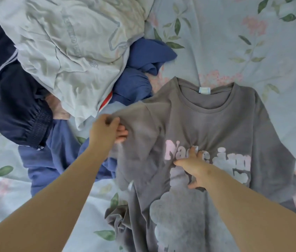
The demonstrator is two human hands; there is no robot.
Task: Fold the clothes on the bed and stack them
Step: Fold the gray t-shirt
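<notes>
Floral bedsheet: soft, rumpled, pale blue; it fills the view and no room shows beyond it.
Unfolded heap: pale T-shirt over navy striped trousers and blue garments, upper left.
Grey printed T-shirt: face up, collar away, hem bunched.
Sleeve: lifted; best folded inward along a straight shoulder line, kept taut.
Left hand: fingers curled round the sleeve edge.
Right hand: fingers spread, pressing the chest print; a sound anchor.
</notes>
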